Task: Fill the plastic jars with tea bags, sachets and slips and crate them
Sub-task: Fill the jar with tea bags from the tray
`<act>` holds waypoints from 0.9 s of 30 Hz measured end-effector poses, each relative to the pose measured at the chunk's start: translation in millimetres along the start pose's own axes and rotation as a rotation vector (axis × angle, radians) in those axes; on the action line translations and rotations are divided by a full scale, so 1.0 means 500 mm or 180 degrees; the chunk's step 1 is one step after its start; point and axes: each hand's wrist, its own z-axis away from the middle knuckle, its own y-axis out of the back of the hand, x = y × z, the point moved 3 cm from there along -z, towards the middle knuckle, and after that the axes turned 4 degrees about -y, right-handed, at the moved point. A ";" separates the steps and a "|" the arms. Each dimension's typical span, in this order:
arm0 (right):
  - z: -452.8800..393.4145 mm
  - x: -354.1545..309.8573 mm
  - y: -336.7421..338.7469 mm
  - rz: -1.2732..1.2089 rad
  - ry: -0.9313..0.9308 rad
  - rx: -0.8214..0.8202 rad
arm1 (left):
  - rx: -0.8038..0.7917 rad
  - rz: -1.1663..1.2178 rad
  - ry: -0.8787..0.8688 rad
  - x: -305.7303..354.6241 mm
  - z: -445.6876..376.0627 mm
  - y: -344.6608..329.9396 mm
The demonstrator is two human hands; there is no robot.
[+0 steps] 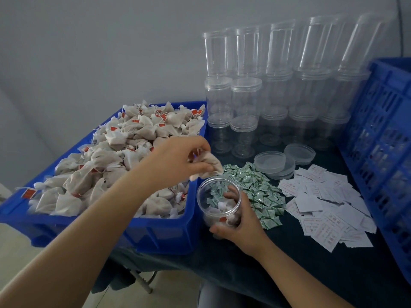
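**Tea bags over the jar mouth**

Forearms fill the bottom of the frame, nearest us, both reaching up toward the middle. Starting at the left: the blue bin (155,236) sits heaped with tea bags (115,156), red tags showing all through the pile. Moving right, the left hand (178,162) hangs above the bin's right edge, fingers curled and pinching a small bunch of bags (209,163) that dangles toward the lower right. Just below and right of it stands the open jar (219,201), upright, mouth facing up, a few bags already lying in its bottom. The right hand (242,223) wraps the jar from the near side, fingers curled round its wall, steadying it on the worktop (289,274).

So the whole play turns on one thing: the bunch hangs above the jar's far-left rim, not quite over the centre, and wants a short shift right and down, by my reading.

Further right: green sachets (255,185) touching the jar's far side, loose lids (273,163), white slips (322,207), stacked empty jars (278,85) behind, and the blue crate (382,138) at the right edge.
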 end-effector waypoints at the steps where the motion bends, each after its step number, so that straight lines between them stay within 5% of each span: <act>1: 0.000 0.000 0.000 -0.0008 0.0003 0.0002 | 0.0060 0.0187 0.0011 0.007 -0.002 -0.009; 7: -0.001 0.003 0.000 -0.0005 0.0022 -0.0038 | 0.0019 0.0707 0.0117 0.018 0.000 -0.073; 19: -0.002 0.002 0.001 -0.0125 0.0068 -0.0019 | -0.0536 -0.0642 -0.0429 0.041 0.011 -0.115; 27: -0.002 0.004 0.003 -0.0132 -0.0106 0.0070 | -0.1189 -0.0775 -0.0494 0.067 -0.004 -0.142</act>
